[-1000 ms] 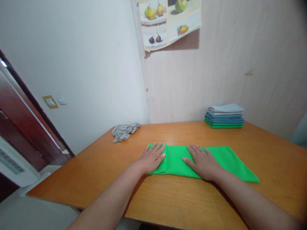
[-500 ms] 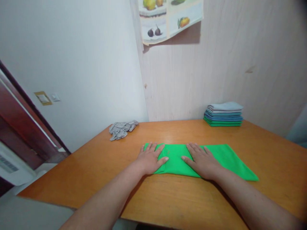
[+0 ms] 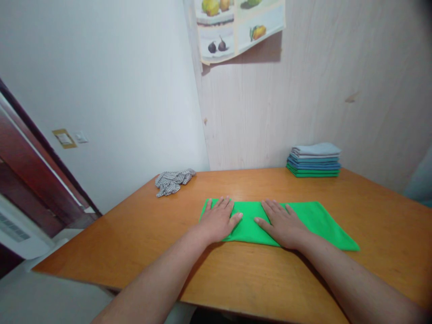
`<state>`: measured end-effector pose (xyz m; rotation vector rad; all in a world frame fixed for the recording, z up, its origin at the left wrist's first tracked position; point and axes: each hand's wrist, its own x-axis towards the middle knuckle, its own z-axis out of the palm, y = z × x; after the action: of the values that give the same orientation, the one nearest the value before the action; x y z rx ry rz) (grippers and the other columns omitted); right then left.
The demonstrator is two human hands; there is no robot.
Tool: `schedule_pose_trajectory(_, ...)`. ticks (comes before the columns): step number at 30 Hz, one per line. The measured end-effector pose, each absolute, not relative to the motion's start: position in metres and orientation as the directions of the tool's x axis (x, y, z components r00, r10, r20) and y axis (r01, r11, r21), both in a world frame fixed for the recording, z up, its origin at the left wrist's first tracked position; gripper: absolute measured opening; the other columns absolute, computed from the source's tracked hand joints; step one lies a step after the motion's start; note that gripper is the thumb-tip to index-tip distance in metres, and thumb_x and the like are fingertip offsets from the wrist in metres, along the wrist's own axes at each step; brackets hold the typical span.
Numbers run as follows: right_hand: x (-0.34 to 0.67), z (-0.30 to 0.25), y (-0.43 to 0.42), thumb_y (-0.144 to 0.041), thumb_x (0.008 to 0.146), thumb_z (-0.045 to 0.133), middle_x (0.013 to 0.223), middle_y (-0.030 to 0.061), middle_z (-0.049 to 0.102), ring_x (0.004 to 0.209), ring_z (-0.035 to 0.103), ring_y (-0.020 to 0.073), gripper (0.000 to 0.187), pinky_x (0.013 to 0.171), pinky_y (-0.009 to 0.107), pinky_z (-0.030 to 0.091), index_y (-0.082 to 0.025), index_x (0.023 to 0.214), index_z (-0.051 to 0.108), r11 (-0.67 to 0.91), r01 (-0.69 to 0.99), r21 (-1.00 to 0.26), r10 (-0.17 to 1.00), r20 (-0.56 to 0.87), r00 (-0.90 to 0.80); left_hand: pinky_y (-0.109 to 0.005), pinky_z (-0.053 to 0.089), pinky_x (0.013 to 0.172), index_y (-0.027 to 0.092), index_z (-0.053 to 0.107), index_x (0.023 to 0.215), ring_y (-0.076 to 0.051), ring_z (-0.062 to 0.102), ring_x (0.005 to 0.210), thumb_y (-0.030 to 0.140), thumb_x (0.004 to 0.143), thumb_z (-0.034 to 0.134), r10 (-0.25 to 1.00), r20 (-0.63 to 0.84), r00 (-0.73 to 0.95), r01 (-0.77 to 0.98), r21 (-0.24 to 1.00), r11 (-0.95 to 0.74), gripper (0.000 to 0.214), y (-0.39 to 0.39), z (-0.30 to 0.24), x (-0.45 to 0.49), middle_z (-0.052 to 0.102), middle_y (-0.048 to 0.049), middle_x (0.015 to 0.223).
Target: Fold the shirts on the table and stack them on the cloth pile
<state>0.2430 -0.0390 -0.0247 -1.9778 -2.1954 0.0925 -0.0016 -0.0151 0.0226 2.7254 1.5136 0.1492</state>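
A bright green cloth (image 3: 317,222), folded into a long strip, lies flat across the table in front of me. My left hand (image 3: 218,221) rests palm down on its left part, fingers stretched out and thumb pointing right. On the middle of the cloth lies my right hand (image 3: 283,225), also flat with spread fingers. A short stretch of green fabric shows between the two thumbs. The cloth's right end slants toward me into a corner, and no hand touches it. Both palms hide the fabric under them.
The brown wooden table (image 3: 135,243) reaches back to the wall. A crumpled striped cloth (image 3: 173,182) lies at the back left. At the back right stands a stack of folded cloths (image 3: 313,160) in grey, blue and green. A fruit poster (image 3: 236,31) hangs above.
My left hand has slid a little to the right over the green cloth, covering the crease that showed beside it. The right hand has stayed nearly in place.
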Motion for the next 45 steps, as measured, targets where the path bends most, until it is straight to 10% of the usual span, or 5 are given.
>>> schedule_pose_trajectory(38,0.294,-0.014,-0.040,-0.076,0.091,0.018,0.164,0.0084,0.020,0.152,0.010,0.0290,0.087,0.120,0.057,0.003,-0.019,0.158,0.024,-0.149,0.973,-0.175,0.988,0.017,0.154,-0.070,0.003,0.114,0.039,0.034,0.152,-0.042,0.006,0.150,0.088,0.082,0.025,0.830,0.078,0.552,0.823,0.104,-0.558,0.086,-0.017,0.009,0.002,0.009,-0.0056,0.164)
schedule_pose_trajectory(45,0.323,0.003,-0.042,-0.058,0.096,0.032,0.151,0.0127,0.047,0.141,0.040,0.0264,0.068,0.115,0.039,0.030,-0.014,0.144,0.051,-0.216,0.898,-0.383,0.931,0.195,0.307,-0.070,0.003,0.113,0.038,0.036,0.152,-0.044,0.006,0.149,0.087,0.082,0.026,0.826,0.089,0.556,0.818,0.119,-0.563,0.086,-0.016,0.008,0.004,0.012,-0.0033,0.164)
